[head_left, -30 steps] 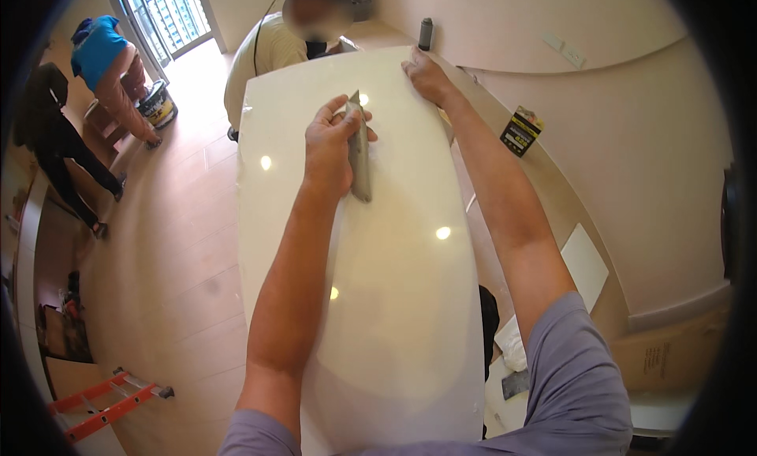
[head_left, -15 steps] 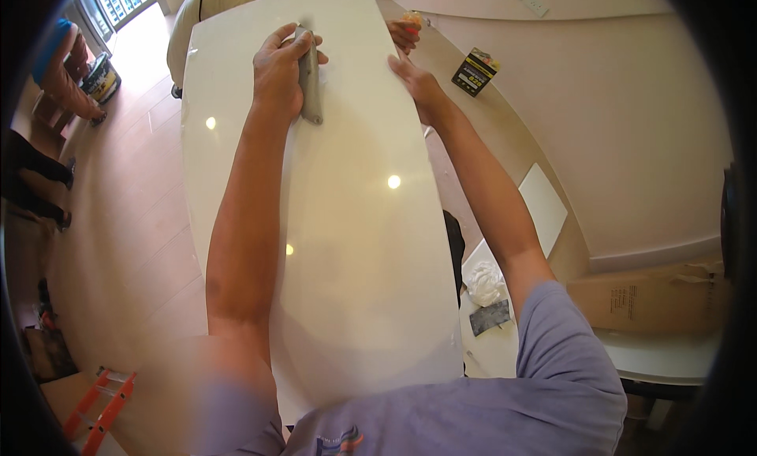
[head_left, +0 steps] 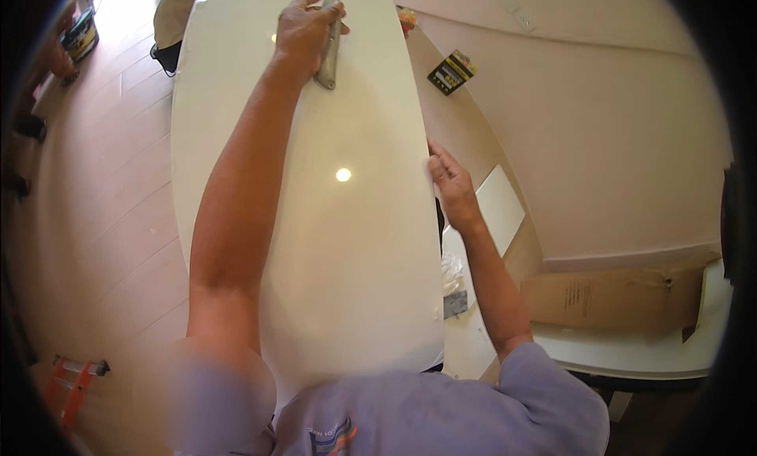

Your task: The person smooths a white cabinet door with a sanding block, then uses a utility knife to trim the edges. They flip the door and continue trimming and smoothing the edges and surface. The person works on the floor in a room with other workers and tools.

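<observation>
In the left hand (head_left: 301,34), utility knife (head_left: 330,57).

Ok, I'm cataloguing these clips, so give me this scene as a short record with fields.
Work surface: large glossy white panel
Left hand: gripping a grey utility knife over the panel's far part
Right hand: fingers extended, at the panel's right edge
Right side: black-and-yellow carton, brown cardboard
Left side: red-orange ladder, dark bucket
</observation>
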A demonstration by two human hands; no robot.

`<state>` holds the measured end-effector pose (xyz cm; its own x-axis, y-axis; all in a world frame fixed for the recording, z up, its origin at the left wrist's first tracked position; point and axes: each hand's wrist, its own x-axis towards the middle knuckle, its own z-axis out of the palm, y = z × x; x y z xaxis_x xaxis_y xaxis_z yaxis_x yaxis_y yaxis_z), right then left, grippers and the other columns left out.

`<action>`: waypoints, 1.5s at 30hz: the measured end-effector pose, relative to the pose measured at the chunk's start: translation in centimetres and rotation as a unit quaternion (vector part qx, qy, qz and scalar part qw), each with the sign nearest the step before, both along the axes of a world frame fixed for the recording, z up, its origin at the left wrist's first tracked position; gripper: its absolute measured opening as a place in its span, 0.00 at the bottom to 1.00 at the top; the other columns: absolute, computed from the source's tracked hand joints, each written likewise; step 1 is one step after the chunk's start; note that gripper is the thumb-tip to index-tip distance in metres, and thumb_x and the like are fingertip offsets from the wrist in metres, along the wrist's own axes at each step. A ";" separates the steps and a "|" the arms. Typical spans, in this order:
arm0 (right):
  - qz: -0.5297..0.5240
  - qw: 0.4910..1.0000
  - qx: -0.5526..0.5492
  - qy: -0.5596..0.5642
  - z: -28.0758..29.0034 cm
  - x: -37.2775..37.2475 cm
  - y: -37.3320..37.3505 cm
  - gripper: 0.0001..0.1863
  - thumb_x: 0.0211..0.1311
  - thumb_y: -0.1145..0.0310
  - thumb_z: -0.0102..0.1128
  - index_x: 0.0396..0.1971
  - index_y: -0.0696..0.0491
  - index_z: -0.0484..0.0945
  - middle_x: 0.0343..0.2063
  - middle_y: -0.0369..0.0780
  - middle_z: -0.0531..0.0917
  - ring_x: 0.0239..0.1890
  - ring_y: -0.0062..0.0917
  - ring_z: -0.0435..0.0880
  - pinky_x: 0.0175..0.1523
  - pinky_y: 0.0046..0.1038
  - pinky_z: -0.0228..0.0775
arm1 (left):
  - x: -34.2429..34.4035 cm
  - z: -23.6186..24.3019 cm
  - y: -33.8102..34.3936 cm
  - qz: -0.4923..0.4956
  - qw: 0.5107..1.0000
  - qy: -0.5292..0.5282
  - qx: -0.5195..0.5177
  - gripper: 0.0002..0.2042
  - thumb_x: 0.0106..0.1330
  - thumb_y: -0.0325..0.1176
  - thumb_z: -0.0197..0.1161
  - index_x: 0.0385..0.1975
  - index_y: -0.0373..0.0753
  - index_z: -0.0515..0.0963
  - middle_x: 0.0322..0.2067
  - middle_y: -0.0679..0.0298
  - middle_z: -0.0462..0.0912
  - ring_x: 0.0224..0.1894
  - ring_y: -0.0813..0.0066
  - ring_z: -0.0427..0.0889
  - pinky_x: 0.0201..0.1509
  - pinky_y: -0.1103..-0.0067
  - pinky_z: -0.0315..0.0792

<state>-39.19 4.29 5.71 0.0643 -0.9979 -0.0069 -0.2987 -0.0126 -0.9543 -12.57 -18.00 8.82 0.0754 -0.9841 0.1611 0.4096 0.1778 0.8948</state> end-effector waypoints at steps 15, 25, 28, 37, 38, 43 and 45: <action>-0.086 0.987 0.026 -0.130 0.8 2.5 -15.2 0.20 0.73 0.61 0.64 0.49 0.65 0.83 0.40 0.39 0.88 0.39 0.20 0.86 0.44 0.24 0.79 | 1.1 2.2 3.3 0.010 0.998 -0.050 0.032 0.21 0.70 0.34 0.68 0.57 0.27 0.76 0.38 0.61 0.85 0.35 0.75 0.85 0.42 0.76 0.79; -0.110 0.964 0.058 -0.233 2.7 1.4 -25.6 0.15 0.71 0.65 0.65 0.47 0.63 0.83 0.40 0.44 0.88 0.40 0.28 0.88 0.48 0.30 0.82 | -0.6 2.1 3.0 -0.032 0.998 -0.048 -0.011 0.17 0.70 0.33 0.67 0.53 0.28 0.78 0.37 0.60 0.84 0.35 0.74 0.84 0.40 0.76 0.79; -0.099 0.958 0.038 -0.266 2.9 3.3 -22.3 0.21 0.73 0.64 0.63 0.54 0.66 0.81 0.46 0.47 0.88 0.48 0.32 0.88 0.54 0.30 0.80 | 0.5 1.6 2.1 -0.044 0.998 -0.035 -0.031 0.17 0.71 0.32 0.67 0.53 0.27 0.78 0.38 0.58 0.85 0.34 0.72 0.85 0.40 0.76 0.79; 0.007 0.981 -0.035 0.190 -3.4 1.8 -1.6 0.28 0.77 0.63 0.54 0.73 0.56 0.66 0.64 0.50 0.79 0.64 0.39 0.79 0.68 0.28 0.67 | 3.8 -4.4 -2.8 -0.045 0.998 0.022 0.023 0.13 0.77 0.30 0.61 0.53 0.29 0.75 0.40 0.53 0.84 0.35 0.66 0.84 0.45 0.75 0.81; 0.005 0.974 -0.082 0.210 -4.0 1.3 0.6 0.28 0.76 0.64 0.54 0.72 0.56 0.67 0.65 0.50 0.77 0.65 0.41 0.78 0.69 0.31 0.66 | 3.6 -4.5 -3.0 -0.054 0.998 0.023 0.030 0.13 0.77 0.30 0.60 0.54 0.29 0.74 0.40 0.53 0.84 0.35 0.66 0.84 0.45 0.74 0.82; 0.025 0.931 -0.189 0.312 -3.1 0.3 10.6 0.27 0.71 0.66 0.58 0.68 0.54 0.72 0.72 0.48 0.69 0.71 0.41 0.72 0.71 0.46 0.62 | 4.8 -4.2 -3.0 -0.091 0.994 0.024 0.060 0.14 0.78 0.31 0.58 0.57 0.31 0.71 0.43 0.52 0.83 0.35 0.63 0.84 0.44 0.69 0.82; 0.028 0.932 -0.160 0.325 -2.3 0.1 14.0 0.28 0.71 0.67 0.59 0.69 0.53 0.72 0.75 0.46 0.65 0.73 0.40 0.68 0.73 0.49 0.60 | 3.7 -2.8 -1.7 -0.110 0.992 -0.018 0.050 0.14 0.78 0.32 0.58 0.57 0.32 0.71 0.42 0.53 0.83 0.33 0.63 0.84 0.41 0.69 0.82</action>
<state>-39.14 18.30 3.40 0.2023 -0.9509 0.2343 -0.8028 -0.2980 -0.5164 -8.87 -19.75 5.98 -0.1478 -0.9871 0.0608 0.3953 -0.0026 0.9186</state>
